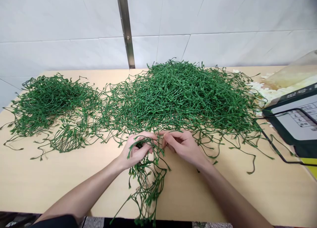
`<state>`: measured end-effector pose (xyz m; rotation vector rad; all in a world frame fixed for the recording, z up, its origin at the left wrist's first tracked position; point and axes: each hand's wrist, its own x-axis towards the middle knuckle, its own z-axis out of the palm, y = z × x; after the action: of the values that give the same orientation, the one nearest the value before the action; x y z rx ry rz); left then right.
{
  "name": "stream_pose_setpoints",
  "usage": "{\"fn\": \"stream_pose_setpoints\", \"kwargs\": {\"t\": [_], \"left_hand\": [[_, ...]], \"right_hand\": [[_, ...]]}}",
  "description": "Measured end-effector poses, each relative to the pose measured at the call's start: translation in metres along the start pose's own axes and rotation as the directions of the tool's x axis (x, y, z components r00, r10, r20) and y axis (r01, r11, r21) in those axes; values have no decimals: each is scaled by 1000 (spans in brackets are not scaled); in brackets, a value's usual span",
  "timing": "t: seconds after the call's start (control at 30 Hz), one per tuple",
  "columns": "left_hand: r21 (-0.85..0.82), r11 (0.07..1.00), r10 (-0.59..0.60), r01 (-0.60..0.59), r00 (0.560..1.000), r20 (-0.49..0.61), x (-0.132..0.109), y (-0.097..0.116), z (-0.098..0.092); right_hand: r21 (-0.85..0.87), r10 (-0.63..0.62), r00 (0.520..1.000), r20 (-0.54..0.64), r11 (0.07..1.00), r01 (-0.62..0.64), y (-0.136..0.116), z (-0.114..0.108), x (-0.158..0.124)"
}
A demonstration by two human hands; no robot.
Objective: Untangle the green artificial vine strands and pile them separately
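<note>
Tabletop [61,178]: left hand [136,149] around stems [148,176], right hand [182,145] perhaps fingertip-to-fingertip alongside.

Head camera looks forward and down, close over left hand [135,151] and right hand [183,146], facing the tiled wall [61,16].

Heaps on a table [49,181]
The big heap [183,95] lies mid-table, a small heap [47,102] to its left, a box [294,122] to its right; before it, the left hand [137,150] and right hand [182,145] meet, a bunch [148,178] under them.
</note>
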<state>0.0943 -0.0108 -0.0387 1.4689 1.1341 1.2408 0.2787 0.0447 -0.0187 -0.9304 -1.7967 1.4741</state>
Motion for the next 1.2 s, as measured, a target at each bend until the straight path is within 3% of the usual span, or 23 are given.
{"fn": "stream_pose_setpoints", "kwargs": {"t": [0.33, 0.5, 0.7, 0.93, 1.2], "left_hand": [[151, 988, 26, -45, 991, 130, 2, 2, -4], [241, 970, -8, -11, 997, 79, 3, 9, -2], [221, 968, 113, -116, 993, 25, 6, 10, 0], [259, 965, 19, -30, 999, 47, 4, 10, -2], [222, 973, 48, -56, 998, 43, 5, 13, -2]], "right_hand": [[297, -51, 998, -32, 953, 58, 4, 0, 3], [278, 12, 996, -90, 961, 13, 1, 0, 1], [364, 65, 996, -59, 931, -39, 2, 9, 1], [510, 151, 989, 5, 850, -132, 13, 21, 1], [532, 189, 980, -64, 837, -127, 12, 30, -1]]}}
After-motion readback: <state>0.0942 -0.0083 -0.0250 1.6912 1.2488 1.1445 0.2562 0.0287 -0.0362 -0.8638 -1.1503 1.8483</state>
